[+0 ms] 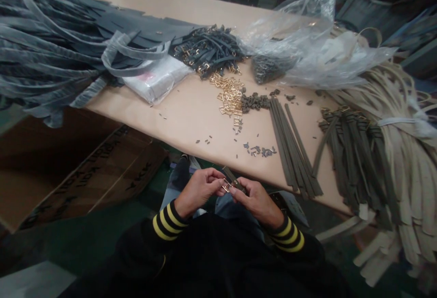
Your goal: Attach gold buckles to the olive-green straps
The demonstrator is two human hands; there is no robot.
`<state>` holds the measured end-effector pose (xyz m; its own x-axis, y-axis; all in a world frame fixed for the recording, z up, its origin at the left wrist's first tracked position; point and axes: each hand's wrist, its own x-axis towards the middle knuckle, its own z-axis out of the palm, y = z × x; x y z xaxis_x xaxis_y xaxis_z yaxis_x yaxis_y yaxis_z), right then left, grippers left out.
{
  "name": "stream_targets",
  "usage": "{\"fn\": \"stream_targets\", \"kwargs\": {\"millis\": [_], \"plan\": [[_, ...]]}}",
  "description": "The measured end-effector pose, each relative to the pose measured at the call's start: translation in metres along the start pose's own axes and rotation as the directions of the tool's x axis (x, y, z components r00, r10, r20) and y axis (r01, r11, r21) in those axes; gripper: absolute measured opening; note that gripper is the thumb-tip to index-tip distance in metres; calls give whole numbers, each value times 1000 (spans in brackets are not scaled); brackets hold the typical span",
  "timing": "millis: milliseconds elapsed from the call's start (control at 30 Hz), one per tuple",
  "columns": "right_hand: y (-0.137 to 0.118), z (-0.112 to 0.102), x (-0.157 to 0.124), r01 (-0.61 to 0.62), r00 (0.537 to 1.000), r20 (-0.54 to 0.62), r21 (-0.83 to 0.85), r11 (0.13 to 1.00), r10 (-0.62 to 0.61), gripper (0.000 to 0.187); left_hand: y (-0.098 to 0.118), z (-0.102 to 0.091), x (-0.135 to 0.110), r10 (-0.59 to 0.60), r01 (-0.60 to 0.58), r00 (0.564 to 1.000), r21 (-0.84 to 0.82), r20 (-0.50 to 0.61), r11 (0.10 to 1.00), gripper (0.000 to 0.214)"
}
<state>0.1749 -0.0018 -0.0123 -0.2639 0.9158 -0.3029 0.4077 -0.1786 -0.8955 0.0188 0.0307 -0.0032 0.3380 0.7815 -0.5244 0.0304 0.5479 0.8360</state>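
Over my lap, just off the table's front edge, my left hand [206, 185] pinches a small gold buckle [226, 186]. Close beside it, my right hand [254, 198] grips a dark olive strap [231, 176] near the buckle. The fingertips partly hide where strap and buckle meet, so I cannot tell whether the strap passes through. On the table ahead lies a heap of gold buckles [230, 93], with a pile of olive strap loops [255, 102] to its right. Small dark pieces [268, 151] are scattered nearer me. Several flat olive straps [290, 152] lie to the right.
Grey straps [41, 38] cover the table's left end beside a plastic-wrapped packet [159, 77]. Dark straps with gold hardware [211, 47] are heaped at the back. Clear plastic bags [307, 52] and beige strap bundles [403, 152] fill the right. A cardboard box [85, 166] stands below left.
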Motion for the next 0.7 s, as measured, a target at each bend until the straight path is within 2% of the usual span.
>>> {"fn": "stream_targets", "kwargs": {"millis": [233, 467, 700], "plan": [[-1, 1, -4, -2, 1000, 2, 30, 1000, 2, 25, -6, 3, -5, 12, -6, 999, -127, 43, 992, 15], [-2, -1, -2, -57, 998, 2, -51, 997, 57, 27, -33, 9, -2, -220, 247, 969, -363, 114, 899, 8], [6, -3, -4, -96, 993, 52, -117, 988, 103, 33, -47, 11, 1, -254, 319, 946, -442, 201, 839, 7]]}}
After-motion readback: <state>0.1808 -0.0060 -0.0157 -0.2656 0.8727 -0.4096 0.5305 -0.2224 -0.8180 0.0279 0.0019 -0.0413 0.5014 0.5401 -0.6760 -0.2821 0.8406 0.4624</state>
